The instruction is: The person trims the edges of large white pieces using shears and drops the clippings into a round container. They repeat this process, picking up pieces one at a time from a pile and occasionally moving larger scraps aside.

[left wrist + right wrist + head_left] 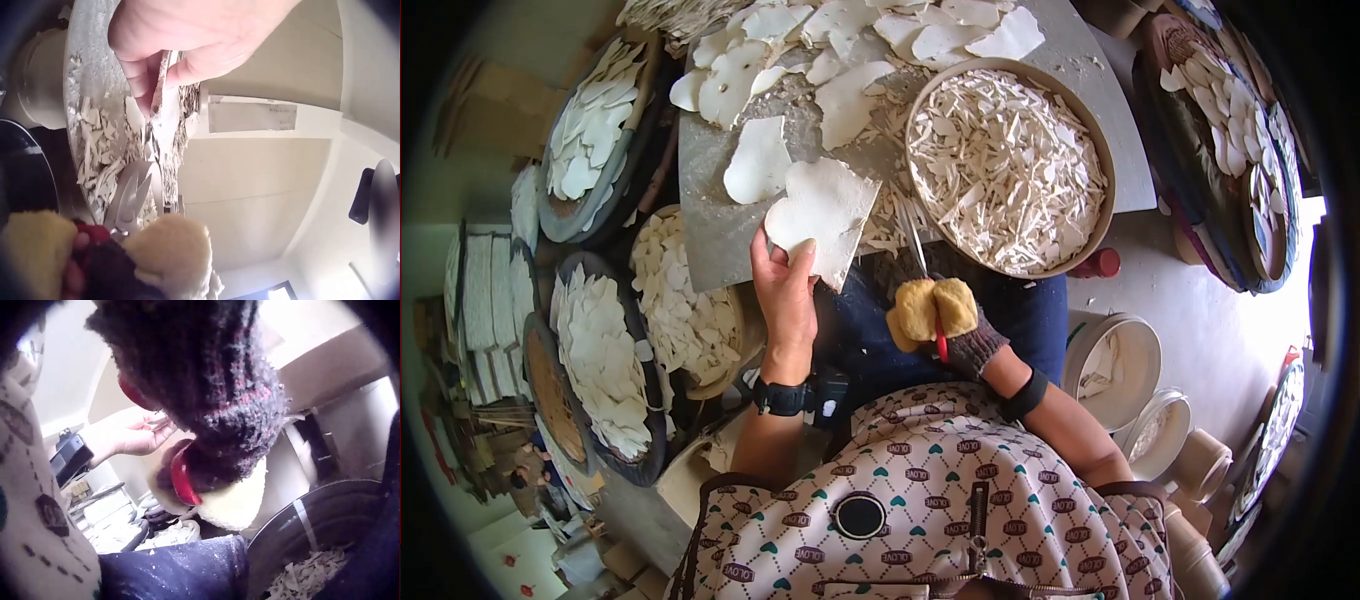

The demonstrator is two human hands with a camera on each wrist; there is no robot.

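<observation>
My left hand (786,305) pinches a flat, off-white sheet-like piece (825,212) by its near edge, thumb on top. The piece has a rounded lobe and one straight side; its edge looks rough in the left wrist view. My right hand (978,348), in a dark knitted glove with thick yellow padding (930,308), grips scissors (132,194) by their red handles (183,474). The blades point away from me, beside the sheet and apart from it, slightly parted in the left wrist view. Another flat off-white piece (757,160) lies just beyond on the table.
A grey metal table (710,240) carries more sheets (735,85) at the back. A round tray (1106,170) full of thin trimmings stands right. Baskets of flat pieces (605,365) line the left side. Tubs (1145,360) and a red-capped container (1100,263) are at the right.
</observation>
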